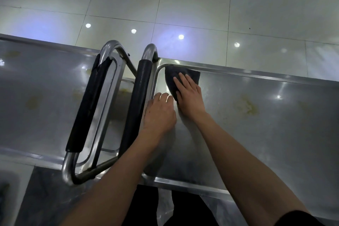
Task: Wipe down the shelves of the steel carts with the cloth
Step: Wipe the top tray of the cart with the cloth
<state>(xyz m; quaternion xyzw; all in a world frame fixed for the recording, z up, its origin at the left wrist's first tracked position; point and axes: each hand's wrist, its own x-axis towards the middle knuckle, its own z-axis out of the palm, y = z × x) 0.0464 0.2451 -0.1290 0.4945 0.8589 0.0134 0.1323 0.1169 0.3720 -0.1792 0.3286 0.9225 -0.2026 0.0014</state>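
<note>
Two steel carts stand side by side, handles meeting in the middle. My right hand lies flat with straight fingers on a dark cloth, pressing it into the far left corner of the right cart's top shelf. My left hand rests on the same shelf just left of the cloth, fingers loosely curled, holding nothing. Yellowish stains mark the right shelf to the right of my hands. The left cart's top shelf also shows yellowish stains.
Two black-padded steel handles, the left cart's handle and the right cart's handle, rise between the shelves. A glossy tiled floor lies beyond the carts. A lower shelf shows at the bottom left.
</note>
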